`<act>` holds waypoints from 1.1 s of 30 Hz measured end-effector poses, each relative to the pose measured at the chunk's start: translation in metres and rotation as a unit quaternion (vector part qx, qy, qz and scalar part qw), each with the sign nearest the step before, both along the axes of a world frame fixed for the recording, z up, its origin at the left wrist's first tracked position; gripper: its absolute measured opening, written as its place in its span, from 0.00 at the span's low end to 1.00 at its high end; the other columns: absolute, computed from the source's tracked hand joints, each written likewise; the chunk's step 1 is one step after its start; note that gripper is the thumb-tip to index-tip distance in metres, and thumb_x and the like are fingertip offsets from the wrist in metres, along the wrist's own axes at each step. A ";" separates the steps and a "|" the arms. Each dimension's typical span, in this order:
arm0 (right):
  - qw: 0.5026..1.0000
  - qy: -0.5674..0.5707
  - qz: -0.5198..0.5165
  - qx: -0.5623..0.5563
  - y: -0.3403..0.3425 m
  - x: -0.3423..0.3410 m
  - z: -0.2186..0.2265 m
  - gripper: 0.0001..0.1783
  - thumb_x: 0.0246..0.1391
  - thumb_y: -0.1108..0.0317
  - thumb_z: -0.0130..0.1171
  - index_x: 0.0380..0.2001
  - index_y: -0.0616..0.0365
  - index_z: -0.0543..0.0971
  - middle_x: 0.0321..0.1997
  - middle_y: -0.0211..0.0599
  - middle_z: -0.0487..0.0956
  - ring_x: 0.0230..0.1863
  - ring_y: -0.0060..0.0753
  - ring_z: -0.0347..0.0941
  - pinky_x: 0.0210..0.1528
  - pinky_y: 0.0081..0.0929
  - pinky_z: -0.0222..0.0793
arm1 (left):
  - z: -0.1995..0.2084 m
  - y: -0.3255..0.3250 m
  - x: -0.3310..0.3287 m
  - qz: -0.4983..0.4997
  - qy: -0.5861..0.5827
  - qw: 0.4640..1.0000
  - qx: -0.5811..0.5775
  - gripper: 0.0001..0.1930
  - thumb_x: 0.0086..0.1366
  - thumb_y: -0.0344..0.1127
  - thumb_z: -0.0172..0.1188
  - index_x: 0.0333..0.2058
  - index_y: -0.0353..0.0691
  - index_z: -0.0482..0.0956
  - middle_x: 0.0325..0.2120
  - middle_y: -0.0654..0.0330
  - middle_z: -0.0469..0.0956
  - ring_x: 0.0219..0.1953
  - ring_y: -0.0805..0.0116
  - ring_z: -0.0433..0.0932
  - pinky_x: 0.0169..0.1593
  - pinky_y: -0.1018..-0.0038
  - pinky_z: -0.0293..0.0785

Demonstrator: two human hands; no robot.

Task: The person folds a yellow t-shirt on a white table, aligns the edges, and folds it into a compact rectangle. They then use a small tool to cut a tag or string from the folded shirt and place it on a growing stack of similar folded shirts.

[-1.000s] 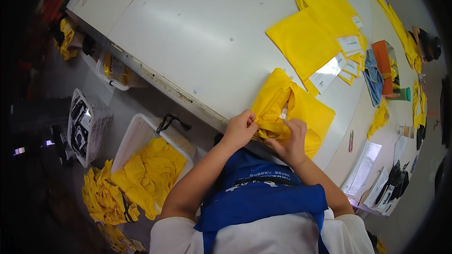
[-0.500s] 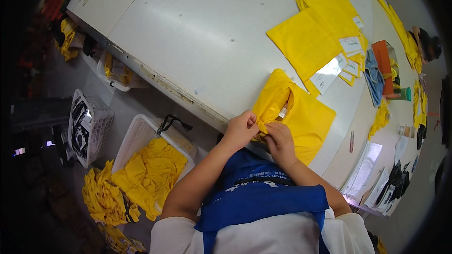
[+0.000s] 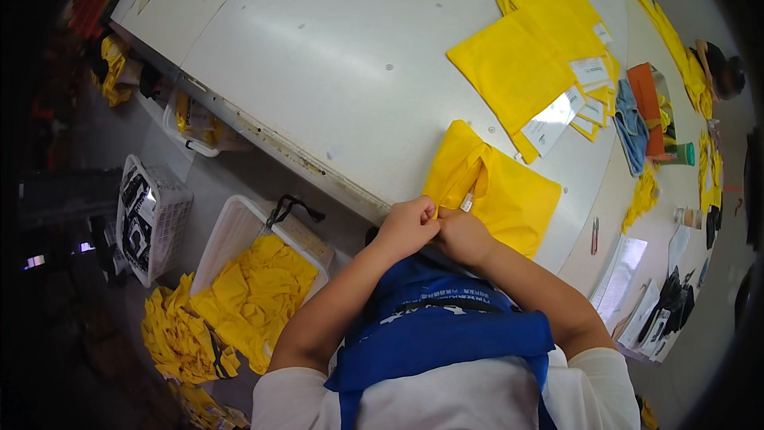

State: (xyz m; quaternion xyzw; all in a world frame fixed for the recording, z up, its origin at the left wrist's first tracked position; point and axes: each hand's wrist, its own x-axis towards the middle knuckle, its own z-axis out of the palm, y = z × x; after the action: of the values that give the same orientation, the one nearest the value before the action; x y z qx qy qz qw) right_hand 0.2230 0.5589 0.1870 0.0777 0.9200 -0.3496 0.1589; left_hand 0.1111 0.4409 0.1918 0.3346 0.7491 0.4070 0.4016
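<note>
A folded yellow garment (image 3: 513, 199) lies at the near edge of the table, with a small white label (image 3: 467, 202) showing in its opening. At its near left edge, my left hand (image 3: 406, 225) pinches the cloth. My right hand (image 3: 465, 237) is closed right beside it, knuckles up, on the same near edge. The two hands touch or nearly touch. What lies under the right fingers is hidden. Beyond the garment, several flat folded yellow pieces (image 3: 509, 64) are fanned out in a stack, with white cards (image 3: 549, 121) at their right ends.
The pale table (image 3: 342, 64) curves ahead. Left of me stand a white basket (image 3: 231, 231) heaped with yellow cloth (image 3: 255, 295) and another white basket (image 3: 167, 215) of black packages. On the right are blue cloth (image 3: 631, 131), an orange box (image 3: 643, 99), a green roll (image 3: 680, 154) and papers (image 3: 618, 279).
My right hand has turned knuckles up and moved down against my left hand. The garment has been drawn slightly toward me, and its opening has narrowed.
</note>
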 end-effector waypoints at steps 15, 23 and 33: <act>0.868 0.108 -0.450 -0.183 0.067 -0.018 0.030 0.11 0.55 0.67 0.58 0.36 0.65 0.77 0.27 0.41 0.79 0.30 0.27 0.75 0.37 0.23 0.70 | -0.013 0.050 0.002 0.082 0.192 0.978 -0.007 0.16 0.57 0.34 0.59 0.43 0.39 0.69 0.31 0.50 0.76 0.34 0.48 0.76 0.37 0.61 0.73; 0.941 0.181 -0.230 -0.169 0.058 -0.006 0.011 0.10 0.54 0.71 0.57 0.40 0.61 0.79 0.38 0.47 0.78 0.40 0.45 0.76 0.44 0.30 0.70 | -0.030 0.044 -0.014 0.090 0.062 0.993 0.034 0.11 0.56 0.30 0.59 0.39 0.38 0.73 0.26 0.50 0.76 0.29 0.49 0.76 0.33 0.61 0.72; 0.940 0.245 -0.091 0.220 0.053 -0.007 0.004 0.29 0.47 0.67 0.59 0.54 0.65 0.70 0.61 0.47 0.68 0.63 0.45 0.62 0.61 0.38 0.57 | -0.013 0.067 -0.019 0.143 0.068 0.987 0.012 0.07 0.63 0.35 0.52 0.31 0.38 0.70 0.24 0.48 0.75 0.29 0.44 0.75 0.33 0.56 0.71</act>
State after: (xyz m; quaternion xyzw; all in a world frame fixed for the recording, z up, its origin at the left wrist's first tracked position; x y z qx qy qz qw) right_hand 0.2157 0.6114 0.1914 0.1063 0.9735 -0.1595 -0.1250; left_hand 0.0925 0.5083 0.1788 0.2561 0.8097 0.4455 0.2834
